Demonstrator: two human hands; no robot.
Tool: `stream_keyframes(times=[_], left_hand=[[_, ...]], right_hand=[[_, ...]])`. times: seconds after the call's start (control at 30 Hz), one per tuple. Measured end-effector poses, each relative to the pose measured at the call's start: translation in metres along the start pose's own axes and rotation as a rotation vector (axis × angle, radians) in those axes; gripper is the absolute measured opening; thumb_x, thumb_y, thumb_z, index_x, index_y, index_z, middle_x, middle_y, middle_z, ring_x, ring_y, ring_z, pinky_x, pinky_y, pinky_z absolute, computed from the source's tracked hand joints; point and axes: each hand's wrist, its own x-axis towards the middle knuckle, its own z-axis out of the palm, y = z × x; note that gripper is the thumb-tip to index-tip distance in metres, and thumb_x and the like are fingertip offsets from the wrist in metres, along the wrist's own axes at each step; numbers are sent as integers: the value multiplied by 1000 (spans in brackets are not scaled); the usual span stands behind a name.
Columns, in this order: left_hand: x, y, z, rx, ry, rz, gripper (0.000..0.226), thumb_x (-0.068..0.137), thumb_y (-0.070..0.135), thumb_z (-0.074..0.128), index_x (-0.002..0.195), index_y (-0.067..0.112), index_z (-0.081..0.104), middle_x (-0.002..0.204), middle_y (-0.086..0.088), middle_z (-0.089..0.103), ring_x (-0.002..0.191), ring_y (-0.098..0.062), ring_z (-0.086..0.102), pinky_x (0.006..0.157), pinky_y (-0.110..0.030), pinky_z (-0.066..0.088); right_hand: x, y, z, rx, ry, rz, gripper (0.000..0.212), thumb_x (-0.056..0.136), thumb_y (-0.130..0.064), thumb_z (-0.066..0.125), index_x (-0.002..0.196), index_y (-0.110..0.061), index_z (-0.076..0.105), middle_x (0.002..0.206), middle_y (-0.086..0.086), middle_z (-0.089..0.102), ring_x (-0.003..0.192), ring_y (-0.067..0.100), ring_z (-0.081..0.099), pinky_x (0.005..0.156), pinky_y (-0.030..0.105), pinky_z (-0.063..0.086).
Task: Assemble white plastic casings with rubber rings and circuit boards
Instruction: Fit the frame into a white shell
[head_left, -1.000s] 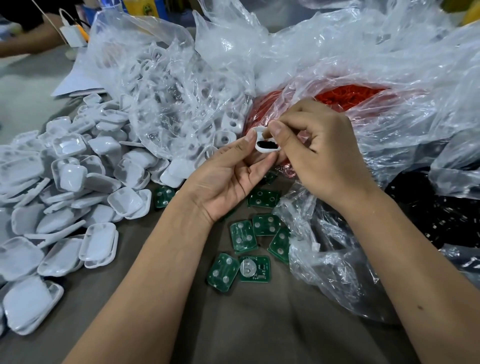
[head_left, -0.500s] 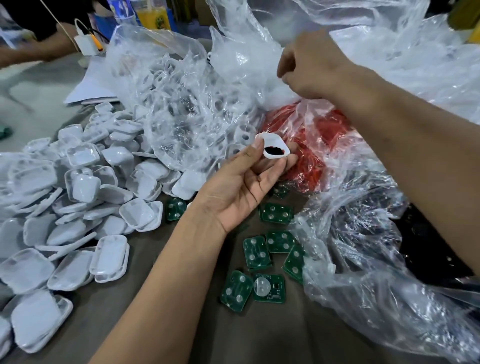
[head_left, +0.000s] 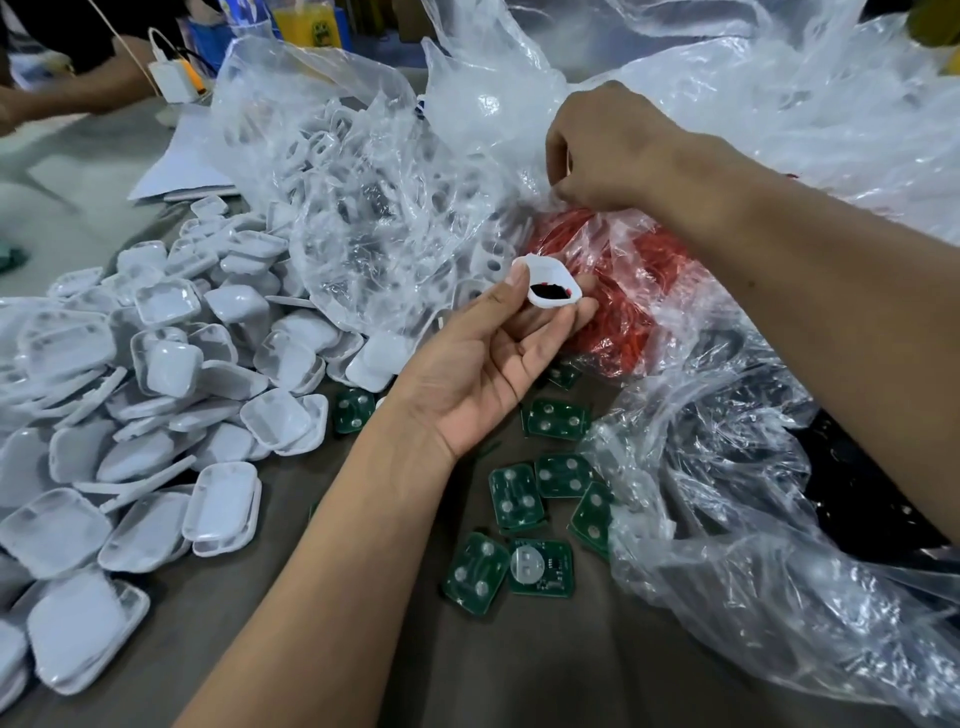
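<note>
Between the thumb and fingertips of the left hand (head_left: 483, 374), raised palm-up above the middle of the table, sits a small white plastic casing (head_left: 550, 288), its hollow side facing the camera with a dark piece and a speck of red showing inside. The thumb presses its left edge and the fingers curl up behind it, so the hand pinches the casing. Just behind and to the right of it lies a clear bag of red rubber rings (head_left: 628, 291). The right hand (head_left: 608, 150) is at the top of that bag, fingers bent down into the crumpled plastic; whether they pinch the film or a ring cannot be told, since the fingertips are hidden. Left of the red bag stands another clear bag of white casing parts (head_left: 363, 208), and a large heap of loose white casing shells (head_left: 156, 395) spreads over the left of the grey table (head_left: 519, 675). Below the left wrist green circuit boards (head_left: 514, 496) lie scattered flat, some overlapping. To the right, more crumpled clear plastic (head_left: 727, 519) partly covers a bag of black parts (head_left: 852, 483). At the far left edge another person's arm (head_left: 78, 93) rests on the table near a white charger (head_left: 174, 78).
</note>
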Motion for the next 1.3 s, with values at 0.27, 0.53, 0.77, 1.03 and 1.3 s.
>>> stream_keyframes(times=[0.27, 0.53, 0.77, 1.03, 1.3], left_hand=[[-1, 1, -1, -1, -14, 1, 49, 90, 15, 65, 133, -6, 55, 119, -30, 68, 95, -34, 75, 81, -30, 63], [0, 1, -2, -7, -18, 5, 36, 90, 15, 65, 120, -3, 64, 117, -28, 69, 94, -35, 75, 78, -30, 64], [-1, 2, -2, 1, 37, 60, 36, 82, 14, 71, 115, 2, 61, 108, -22, 72, 88, -28, 75, 73, -29, 63], [-1, 1, -1, -5, -31, 57, 47, 87, 19, 65, 129, -1, 54, 113, -26, 72, 92, -30, 75, 76, -26, 63], [1, 0, -1, -14, -10, 60, 45, 86, 17, 67, 127, 3, 54, 115, -28, 71, 92, -32, 75, 79, -27, 63]], right_hand=[[-19, 9, -8, 200, 226, 103, 14, 93, -18, 73, 104, -17, 81, 104, 10, 77, 96, 26, 71, 89, 33, 55], [-100, -5, -17, 1389, 428, 324, 12, 88, -17, 81, 96, -8, 78, 77, -1, 74, 61, 7, 59, 57, 25, 51], [-157, -24, 14, 1534, 215, 297, 4, 92, -7, 73, 95, -4, 74, 81, 6, 70, 62, 11, 55, 49, 21, 44], [-75, -1, -20, 1255, 560, 319, 8, 91, -11, 76, 86, -15, 71, 74, 3, 71, 60, 15, 70, 53, 27, 52], [-1, 14, -7, 1084, 180, 476, 30, 82, -6, 87, 107, -5, 71, 88, 10, 69, 45, 15, 61, 54, 28, 60]])
